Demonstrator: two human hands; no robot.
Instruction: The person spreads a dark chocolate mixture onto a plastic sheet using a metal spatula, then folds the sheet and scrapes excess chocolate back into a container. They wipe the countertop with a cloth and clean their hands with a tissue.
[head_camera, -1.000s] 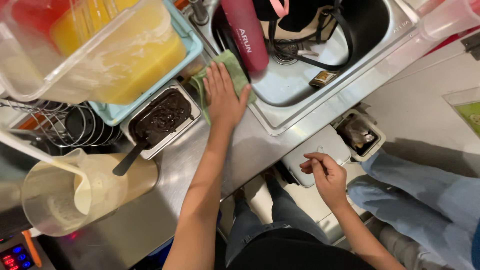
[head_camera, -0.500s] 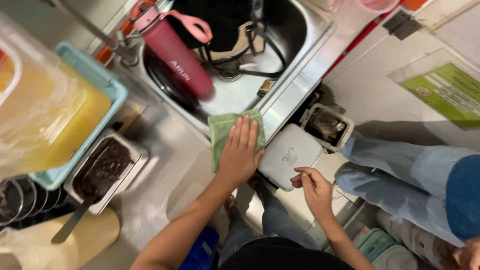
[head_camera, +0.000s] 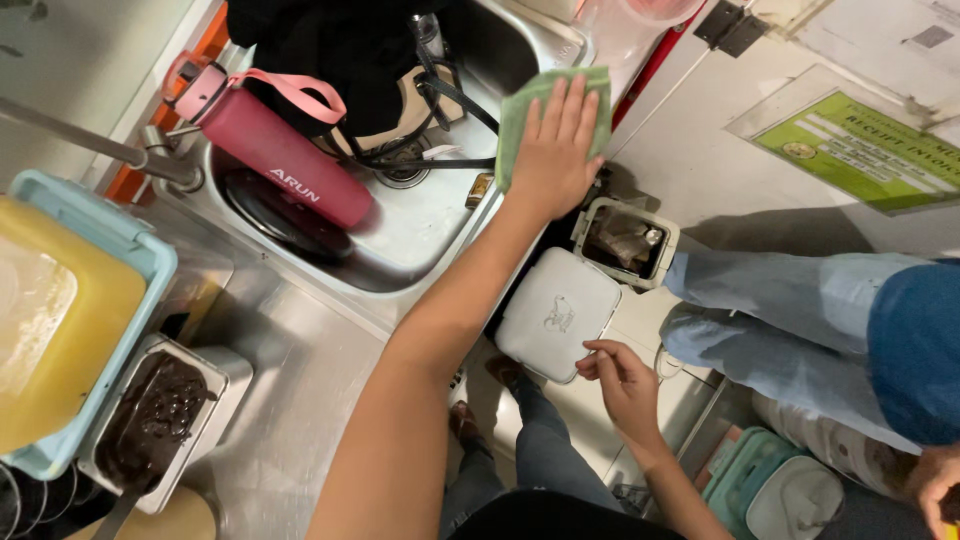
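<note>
Nearest the camera, the right hand (head_camera: 622, 385) hangs below the counter edge with its fingers (head_camera: 600, 352) loosely curled and holding nothing; the fingertips sit just at the lower rim of a white square plastic lid (head_camera: 558, 313) that stands swung up beside its small open bin (head_camera: 626, 236). Whether they actually touch the lid cannot be told.

To the left, on the stainless steel counter (head_camera: 290, 400), a rectangular metal tray of dark brown paste (head_camera: 155, 420) sits with a utensil handle poking out of its near corner. Just beside it stands a pale blue plastic tub filled with yellow liquid (head_camera: 60, 320).

Farther on, the left arm stretches across the counter edge to the steel sink (head_camera: 420, 215). The left hand (head_camera: 555, 150) lies flat, its fingers (head_camera: 570, 105) spread wide and pressed down on a green cleaning cloth (head_camera: 520, 115), which is draped on the right-hand rim of the sink. Inside the basin lie a dark pink water bottle with a lighter pink carry loop (head_camera: 275, 150), on its side over a dark round plate, and a black bag with straps (head_camera: 350, 50) at the far end.

At the right, another person's legs in light blue jeans (head_camera: 790, 320) occupy the floor beside the bin.
</note>
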